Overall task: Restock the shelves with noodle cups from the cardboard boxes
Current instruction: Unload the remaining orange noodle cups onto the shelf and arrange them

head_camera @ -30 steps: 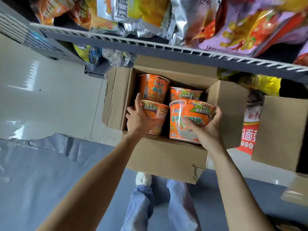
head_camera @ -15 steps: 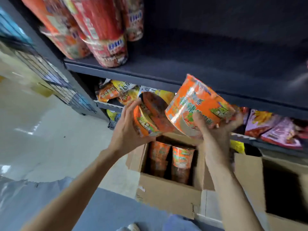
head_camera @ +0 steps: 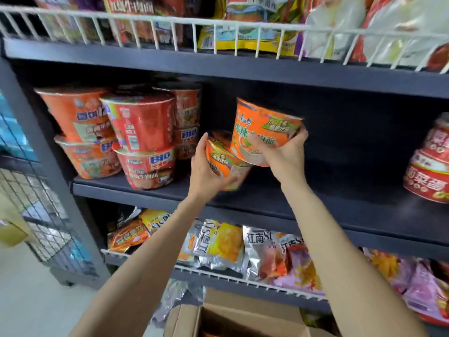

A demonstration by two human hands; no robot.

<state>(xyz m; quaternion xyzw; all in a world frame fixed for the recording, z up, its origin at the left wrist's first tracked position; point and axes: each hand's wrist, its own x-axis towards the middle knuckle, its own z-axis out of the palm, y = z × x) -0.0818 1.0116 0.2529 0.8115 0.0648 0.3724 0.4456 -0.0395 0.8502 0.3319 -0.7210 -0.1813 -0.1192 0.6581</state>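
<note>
Left hand [head_camera: 206,171] gripping a small orange noodle cup [head_camera: 224,161], tilted, fingers curled round its side and base. Right hand [head_camera: 283,155] gripping a larger orange noodle cup [head_camera: 263,130] from below and from the far side, also tilted, its lower edge touching the smaller cup. Both cups held over the dark middle shelf [head_camera: 291,198], just above its bare board, between the two hands. Left of the left hand, stacked red noodle cups [head_camera: 138,139] two high on the same shelf. Well to the right of the right hand, more red-and-white cups [head_camera: 431,166] at the shelf's far end. Above the hands, a white wire rail [head_camera: 194,32] fronting packets on the upper shelf. Below the forearms, snack bags [head_camera: 243,246] on the lower shelf, and lower, between the arms, the open cardboard box [head_camera: 243,314], its contents hidden.
</note>
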